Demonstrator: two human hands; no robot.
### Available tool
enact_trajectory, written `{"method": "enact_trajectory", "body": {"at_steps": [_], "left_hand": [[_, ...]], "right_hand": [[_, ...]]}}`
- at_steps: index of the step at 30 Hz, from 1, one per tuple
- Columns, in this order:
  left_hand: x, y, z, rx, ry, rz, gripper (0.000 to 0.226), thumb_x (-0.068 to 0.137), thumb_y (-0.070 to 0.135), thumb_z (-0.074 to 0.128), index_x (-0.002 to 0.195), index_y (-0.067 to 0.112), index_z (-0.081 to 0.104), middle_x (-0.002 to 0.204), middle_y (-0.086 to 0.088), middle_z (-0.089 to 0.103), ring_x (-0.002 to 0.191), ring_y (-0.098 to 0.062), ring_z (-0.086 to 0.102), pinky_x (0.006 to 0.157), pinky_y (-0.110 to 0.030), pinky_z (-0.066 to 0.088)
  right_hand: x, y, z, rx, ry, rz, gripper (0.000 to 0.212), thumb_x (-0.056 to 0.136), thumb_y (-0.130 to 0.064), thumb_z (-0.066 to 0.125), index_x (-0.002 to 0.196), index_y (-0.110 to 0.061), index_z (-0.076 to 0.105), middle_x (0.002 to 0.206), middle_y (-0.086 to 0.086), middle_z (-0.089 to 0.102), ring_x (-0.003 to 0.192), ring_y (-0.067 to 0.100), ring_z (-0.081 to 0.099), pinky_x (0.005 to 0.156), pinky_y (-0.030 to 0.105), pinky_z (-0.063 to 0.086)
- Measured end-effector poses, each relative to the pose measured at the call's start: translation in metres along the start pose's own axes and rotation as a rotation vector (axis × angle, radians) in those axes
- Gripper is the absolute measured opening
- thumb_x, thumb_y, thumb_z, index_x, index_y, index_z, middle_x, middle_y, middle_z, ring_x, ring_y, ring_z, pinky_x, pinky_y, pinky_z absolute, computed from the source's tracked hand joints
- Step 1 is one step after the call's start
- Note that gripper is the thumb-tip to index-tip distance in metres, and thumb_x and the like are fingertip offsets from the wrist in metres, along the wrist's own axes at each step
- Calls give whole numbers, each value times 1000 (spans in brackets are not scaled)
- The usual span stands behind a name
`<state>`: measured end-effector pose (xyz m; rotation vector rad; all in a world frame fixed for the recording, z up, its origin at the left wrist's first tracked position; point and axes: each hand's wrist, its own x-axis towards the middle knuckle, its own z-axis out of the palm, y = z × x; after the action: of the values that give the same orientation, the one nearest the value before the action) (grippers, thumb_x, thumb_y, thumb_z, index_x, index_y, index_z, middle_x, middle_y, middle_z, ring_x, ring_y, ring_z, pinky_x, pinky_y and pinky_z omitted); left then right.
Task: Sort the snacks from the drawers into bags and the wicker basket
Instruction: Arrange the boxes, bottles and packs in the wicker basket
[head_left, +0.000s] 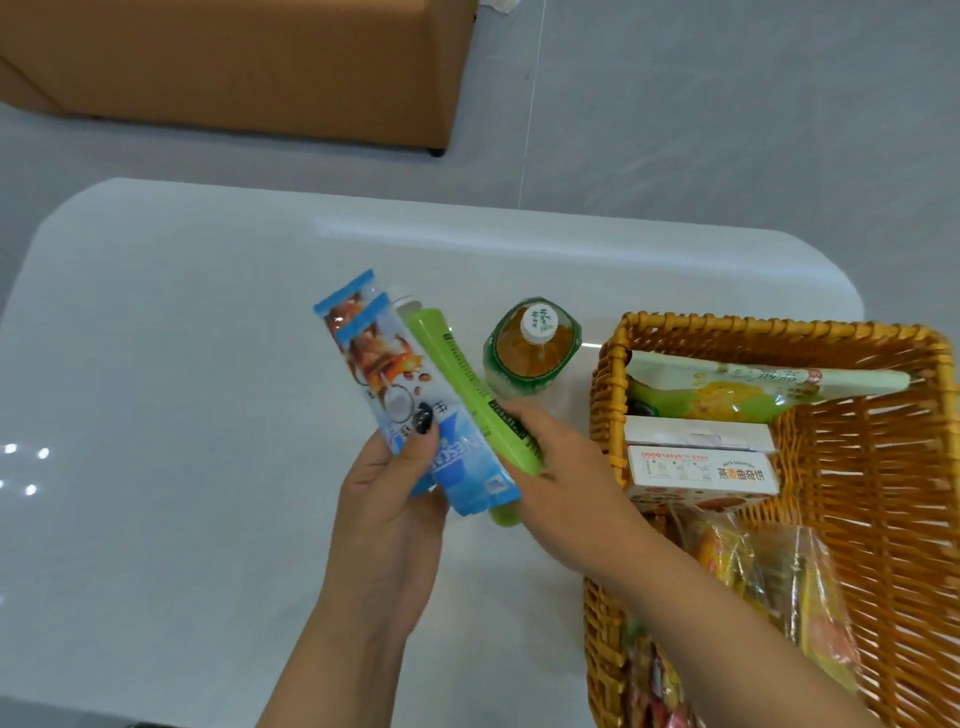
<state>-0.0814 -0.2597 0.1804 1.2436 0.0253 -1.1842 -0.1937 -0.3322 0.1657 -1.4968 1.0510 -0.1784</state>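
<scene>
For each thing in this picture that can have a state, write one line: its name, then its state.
Left hand: grips the blue coffee sachets.
Right hand: holds the green sachet.
Tea bottle: upright on the table, capped.
Wicker basket: partly filled.
Cookie box: lying in the basket, closed.
Green snack bag: lying in the basket at its far end.

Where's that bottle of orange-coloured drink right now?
In the head view, the green-labelled plastic bottle of amber drink stands on the white table, just left of the wicker basket and behind the right hand, which holds a green stick packet.
</scene>
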Motion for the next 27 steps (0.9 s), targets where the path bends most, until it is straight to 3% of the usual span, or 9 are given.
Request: {"method": "enact_trajectory", "body": {"at_steps": [3,7,9,11,13,19,23,27], "left_hand": [[-7,4,28,53,53,-16,44,73,25,68,117,17,66,110,-6,71,98,-19,67,78,-30,59],[-26,17,57,122,18,21,41,71,26,63,111,20,67,101,0,75,89,-14,71,69,-26,60],[-33,24,70,107,-8,27,37,70,25,64,106,20,69,97,1,76,85,-13,72,66,-27,60],[-39,29,82,72,-41,24,33,71,22,65,104,17,70,99,-3,76,85,-16,73,68,-32,62],[-43,29,92,79,-49,27,33,70,17,68,103,13,70,101,-7,76,85,-21,73,69,-35,62],[-59,2,111,203,-32,24,40,61,21,74,99,11,70,96,-8,76,84,-26,74,70,-42,62],[-65,-15,114,233,71,65,39,62,31,70,96,11,69,91,-4,77,79,-20,73,66,-39,62],[-65,-24,113,311,163,69,45,56,37,72,95,15,70,89,-4,75,79,-22,69,74,-43,58]], "right_hand": [[-11,-9,-10,-51,-39,-54,57,76,-40,64,131,-28,53,118,-4,62,103,8,59,85,31,54],[-36,-29,-38,62,45,-39,45,83,-30,72,125,-35,58,115,-15,60,100,-3,57,80,15,50],[-50,-40,-51,198,204,-64,37,85,-22,72,117,-36,63,109,-14,64,100,1,59,81,21,54],[-65,-49,-58,488,375,-79,26,85,-14,70,106,-29,68,99,-8,68,97,9,64,78,25,56],[-78,-54,-57,688,391,-73,22,80,-19,71,101,-23,69,97,-4,71,95,12,67,75,25,56],[-99,-37,-66,618,500,-44,35,77,8,72,101,-17,67,93,-3,73,88,14,70,71,27,58],[-117,-21,-100,738,485,-28,33,80,16,63,90,-15,72,91,0,73,83,17,71,68,29,60],[-132,-1,-143,747,372,12,45,81,16,60,85,-25,77,92,-3,72,83,17,71,62,28,59]]}}
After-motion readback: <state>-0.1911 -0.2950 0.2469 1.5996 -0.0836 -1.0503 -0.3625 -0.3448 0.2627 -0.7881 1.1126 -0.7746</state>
